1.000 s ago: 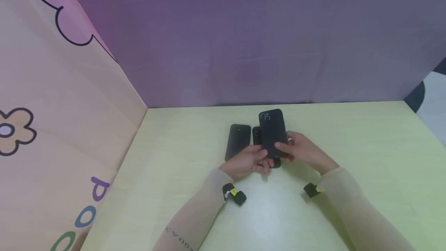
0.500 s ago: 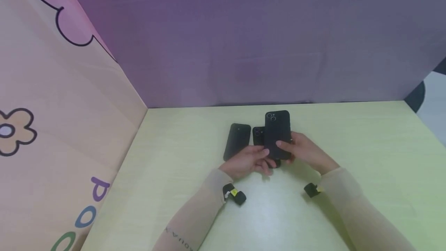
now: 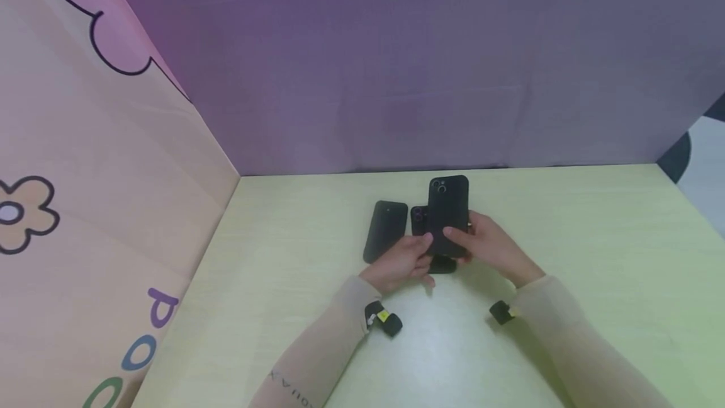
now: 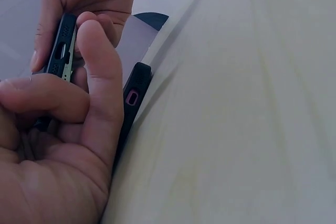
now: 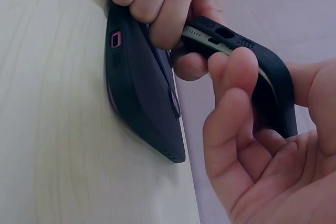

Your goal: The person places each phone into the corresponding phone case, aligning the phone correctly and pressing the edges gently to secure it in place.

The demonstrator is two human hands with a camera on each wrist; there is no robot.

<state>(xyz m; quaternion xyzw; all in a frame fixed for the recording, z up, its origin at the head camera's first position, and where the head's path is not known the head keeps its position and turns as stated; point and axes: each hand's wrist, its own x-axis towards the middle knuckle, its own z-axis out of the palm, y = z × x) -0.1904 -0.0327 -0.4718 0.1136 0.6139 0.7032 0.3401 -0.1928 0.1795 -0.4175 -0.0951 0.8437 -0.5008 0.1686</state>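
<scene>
Both hands hold a phone (image 5: 202, 40) with a black case (image 3: 449, 209) at its back, raised above the table with the camera holes at the top. My left hand (image 3: 398, 262) pinches its lower left corner, thumb on the back. My right hand (image 3: 491, 249) grips the right side, thumb across the back and fingers underneath. At the bottom end, the phone's pale edge stands out from the case rim in the right wrist view. Below lies another dark cased phone (image 5: 142, 82) with a pinkish port, partly hidden in the head view.
A flat black phone-shaped thing (image 3: 387, 228) lies just left of the hands. All this is on a pale wooden table (image 3: 294, 238), with a purple wall (image 3: 396, 80) behind and a printed panel (image 3: 113, 175) at left. Small black wrist cameras hang from both sleeves.
The held phone and case first shifted right, then slightly back left and upward. The left thumb now lies at the case's lower left corner, and the left fingers have curled in more.
</scene>
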